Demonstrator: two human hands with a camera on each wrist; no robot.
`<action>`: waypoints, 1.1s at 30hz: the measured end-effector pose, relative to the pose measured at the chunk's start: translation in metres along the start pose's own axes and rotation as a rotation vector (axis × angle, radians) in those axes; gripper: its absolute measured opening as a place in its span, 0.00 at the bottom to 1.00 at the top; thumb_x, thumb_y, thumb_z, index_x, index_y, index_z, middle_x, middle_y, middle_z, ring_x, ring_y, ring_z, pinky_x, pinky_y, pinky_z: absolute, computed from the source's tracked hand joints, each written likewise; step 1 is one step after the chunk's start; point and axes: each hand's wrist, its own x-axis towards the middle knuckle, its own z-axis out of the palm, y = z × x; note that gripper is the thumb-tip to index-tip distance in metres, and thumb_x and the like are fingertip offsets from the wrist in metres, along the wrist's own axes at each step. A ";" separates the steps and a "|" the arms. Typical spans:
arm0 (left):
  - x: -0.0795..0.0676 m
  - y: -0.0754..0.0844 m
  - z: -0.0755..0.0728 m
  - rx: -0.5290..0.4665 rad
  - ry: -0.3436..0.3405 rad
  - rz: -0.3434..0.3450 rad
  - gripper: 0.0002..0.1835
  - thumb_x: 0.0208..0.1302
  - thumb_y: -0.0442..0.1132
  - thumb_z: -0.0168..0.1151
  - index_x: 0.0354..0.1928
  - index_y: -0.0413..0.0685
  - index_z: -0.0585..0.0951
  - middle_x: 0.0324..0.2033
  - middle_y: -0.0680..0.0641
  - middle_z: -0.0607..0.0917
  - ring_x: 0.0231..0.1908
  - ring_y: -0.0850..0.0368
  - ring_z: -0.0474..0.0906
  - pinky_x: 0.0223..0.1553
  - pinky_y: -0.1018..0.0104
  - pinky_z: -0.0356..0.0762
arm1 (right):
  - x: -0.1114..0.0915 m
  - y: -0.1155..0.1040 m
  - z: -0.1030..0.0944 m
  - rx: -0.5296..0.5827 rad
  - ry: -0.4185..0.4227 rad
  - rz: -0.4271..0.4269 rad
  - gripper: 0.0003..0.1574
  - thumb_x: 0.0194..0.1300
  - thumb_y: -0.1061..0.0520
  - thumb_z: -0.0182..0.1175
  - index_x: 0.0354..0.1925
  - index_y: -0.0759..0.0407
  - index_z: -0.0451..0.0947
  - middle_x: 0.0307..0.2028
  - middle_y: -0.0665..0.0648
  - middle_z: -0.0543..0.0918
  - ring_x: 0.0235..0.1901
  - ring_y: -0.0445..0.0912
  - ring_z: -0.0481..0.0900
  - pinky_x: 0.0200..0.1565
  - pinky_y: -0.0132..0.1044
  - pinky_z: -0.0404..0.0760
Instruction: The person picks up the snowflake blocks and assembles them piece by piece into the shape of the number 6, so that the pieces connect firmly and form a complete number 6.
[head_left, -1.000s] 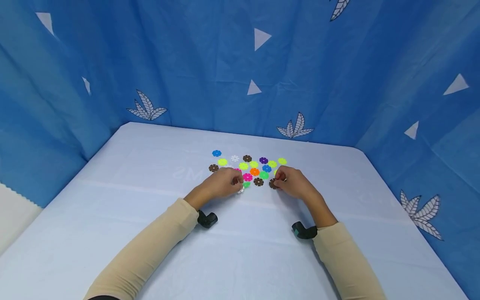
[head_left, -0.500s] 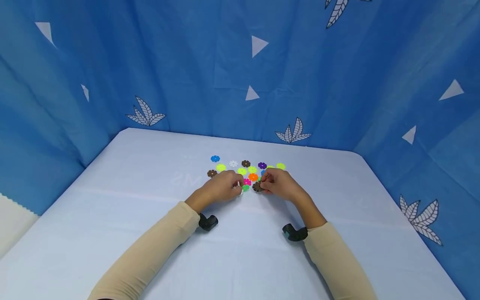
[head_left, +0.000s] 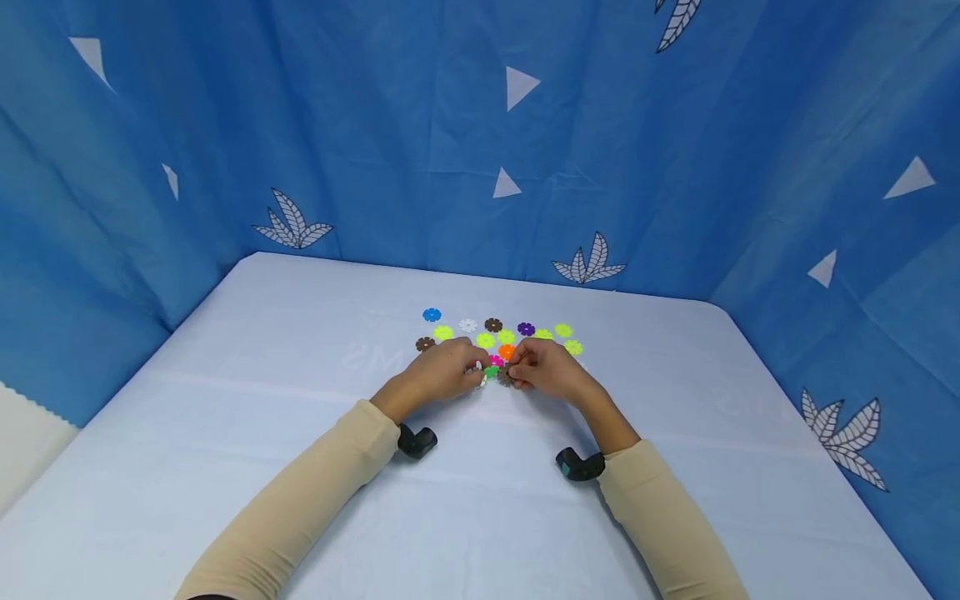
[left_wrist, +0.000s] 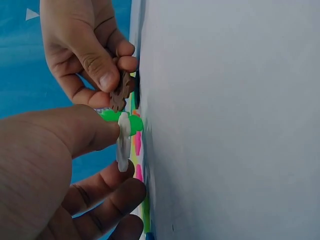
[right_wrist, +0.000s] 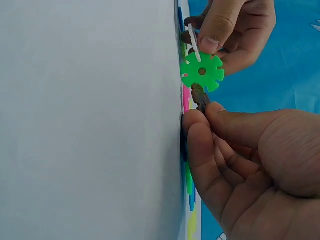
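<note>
My left hand (head_left: 446, 368) pinches a white notched snowflake disc (left_wrist: 123, 147) between thumb and fingers. A green notched disc (right_wrist: 212, 75) is slotted into the white one, crosswise. Across from it, my right hand (head_left: 553, 371) pinches a brown notched disc (left_wrist: 120, 95) between thumb and forefinger. In the right wrist view the brown disc's edge meets the rim of the green disc; whether their notches are engaged I cannot tell. Both hands are held just over the front of the loose discs.
Several loose discs lie flat behind the hands on the white table (head_left: 480, 500), among them a blue disc (head_left: 432, 314), a purple disc (head_left: 527, 329), an orange disc (head_left: 506, 352) and a brown disc (head_left: 425, 343). A blue curtain (head_left: 420, 125) hangs behind the table.
My right hand has moved left with the brown disc, from the right side of the loose discs up to the green disc. My left hand has stayed nearly still with the white and green pair.
</note>
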 end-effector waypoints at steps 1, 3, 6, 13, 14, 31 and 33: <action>0.000 0.000 0.000 0.006 0.001 -0.001 0.12 0.70 0.38 0.63 0.52 0.51 0.87 0.44 0.51 0.83 0.44 0.56 0.76 0.49 0.60 0.77 | 0.000 0.000 0.001 -0.005 0.005 -0.002 0.04 0.69 0.65 0.64 0.40 0.63 0.77 0.32 0.57 0.83 0.31 0.48 0.82 0.38 0.36 0.84; -0.001 0.000 0.000 0.014 0.000 -0.005 0.12 0.70 0.39 0.63 0.53 0.51 0.87 0.44 0.51 0.83 0.43 0.57 0.76 0.48 0.60 0.77 | 0.000 0.000 0.002 -0.007 0.020 0.002 0.03 0.69 0.65 0.64 0.40 0.62 0.78 0.32 0.57 0.83 0.31 0.48 0.82 0.38 0.36 0.84; -0.002 0.000 -0.001 0.023 0.000 -0.009 0.13 0.70 0.39 0.63 0.53 0.52 0.87 0.43 0.51 0.82 0.42 0.57 0.76 0.47 0.60 0.77 | 0.000 -0.001 0.003 0.010 0.040 0.013 0.03 0.69 0.65 0.63 0.42 0.61 0.80 0.34 0.57 0.84 0.32 0.49 0.82 0.39 0.37 0.84; -0.002 0.000 0.000 0.004 -0.003 0.025 0.12 0.70 0.38 0.63 0.53 0.50 0.87 0.45 0.49 0.83 0.46 0.55 0.77 0.51 0.58 0.77 | 0.001 -0.002 0.004 0.030 0.060 0.020 0.05 0.70 0.65 0.62 0.43 0.60 0.84 0.36 0.56 0.85 0.33 0.49 0.81 0.39 0.36 0.83; -0.002 0.000 0.000 -0.001 -0.006 0.032 0.12 0.70 0.38 0.63 0.53 0.50 0.86 0.46 0.49 0.84 0.47 0.55 0.78 0.53 0.58 0.77 | 0.001 -0.002 0.004 0.028 0.062 0.020 0.05 0.70 0.65 0.63 0.43 0.60 0.84 0.36 0.55 0.85 0.33 0.49 0.81 0.39 0.36 0.83; -0.001 -0.001 0.002 -0.096 -0.026 0.056 0.12 0.69 0.32 0.65 0.53 0.45 0.86 0.51 0.49 0.86 0.56 0.52 0.79 0.61 0.56 0.73 | 0.001 -0.005 0.008 0.027 0.117 0.015 0.06 0.66 0.65 0.66 0.41 0.60 0.88 0.37 0.54 0.87 0.35 0.47 0.82 0.40 0.34 0.83; -0.001 -0.001 0.002 -0.100 -0.026 0.062 0.12 0.69 0.31 0.65 0.52 0.45 0.86 0.50 0.49 0.86 0.55 0.52 0.80 0.60 0.57 0.74 | 0.001 -0.005 0.010 0.023 0.122 0.016 0.05 0.66 0.65 0.67 0.40 0.60 0.88 0.36 0.54 0.87 0.34 0.48 0.81 0.39 0.34 0.82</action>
